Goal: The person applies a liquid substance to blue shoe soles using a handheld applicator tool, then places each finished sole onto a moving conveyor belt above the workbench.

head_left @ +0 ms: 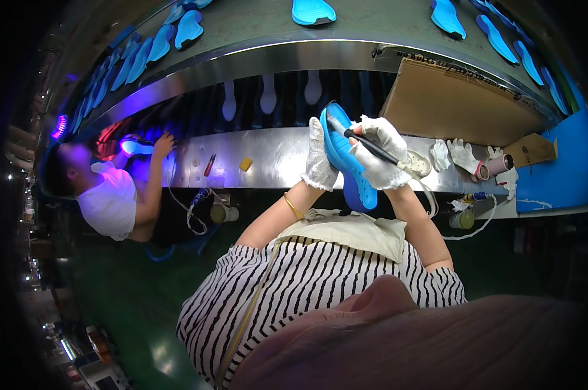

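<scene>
A bright blue shoe sole [354,177] is held tilted up in front of me, over the metal work ledge [274,146]. My left hand [318,161], in a white glove, is closed on the sole's left edge. My right hand [384,151], also gloved with bare fingertips showing, grips a black-handled brush [376,149]. The brush's pale tip lies against the upper part of the sole's face. Just right of that hand, a pale oval dish [416,164] sits on the ledge, partly hidden by the glove.
Blue soles [313,11] lie on the dark conveyor belt [255,29] beyond. At right are a cardboard sheet [463,104], spare white gloves [463,156] and tubes [500,164]. A yellow block [246,164] and small red tool [210,165] lie left, near a co-worker [115,201] holding something lit.
</scene>
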{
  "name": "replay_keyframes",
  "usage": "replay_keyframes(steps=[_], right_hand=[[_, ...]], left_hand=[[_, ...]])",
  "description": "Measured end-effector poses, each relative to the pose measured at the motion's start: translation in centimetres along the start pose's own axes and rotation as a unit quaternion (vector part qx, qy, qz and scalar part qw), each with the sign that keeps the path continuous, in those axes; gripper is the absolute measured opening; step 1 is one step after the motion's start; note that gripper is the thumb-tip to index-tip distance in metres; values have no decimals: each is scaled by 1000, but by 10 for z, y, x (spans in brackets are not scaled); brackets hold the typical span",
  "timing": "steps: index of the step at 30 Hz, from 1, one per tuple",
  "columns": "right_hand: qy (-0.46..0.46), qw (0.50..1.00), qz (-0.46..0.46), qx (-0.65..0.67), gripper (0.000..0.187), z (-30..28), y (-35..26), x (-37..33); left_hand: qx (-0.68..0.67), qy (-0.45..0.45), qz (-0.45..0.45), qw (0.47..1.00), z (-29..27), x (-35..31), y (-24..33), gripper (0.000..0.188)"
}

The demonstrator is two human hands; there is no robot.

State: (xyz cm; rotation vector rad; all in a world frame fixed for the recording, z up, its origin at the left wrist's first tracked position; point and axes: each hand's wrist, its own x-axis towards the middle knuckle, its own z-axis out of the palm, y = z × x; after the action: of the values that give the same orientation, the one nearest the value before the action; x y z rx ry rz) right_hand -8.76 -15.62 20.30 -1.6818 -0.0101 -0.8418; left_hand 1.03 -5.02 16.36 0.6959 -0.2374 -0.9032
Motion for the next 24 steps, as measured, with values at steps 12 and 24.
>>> replay_keyframes(steps=[12,24], right_hand=[[-50,988,137,44,22,-2,-4,-13],[-14,969,234,79,13,-24,3,-43]], left_hand=[[-71,-66,-63,993,-17,6,21,99],[69,-39,-136,988,-28,-28,15,97]])
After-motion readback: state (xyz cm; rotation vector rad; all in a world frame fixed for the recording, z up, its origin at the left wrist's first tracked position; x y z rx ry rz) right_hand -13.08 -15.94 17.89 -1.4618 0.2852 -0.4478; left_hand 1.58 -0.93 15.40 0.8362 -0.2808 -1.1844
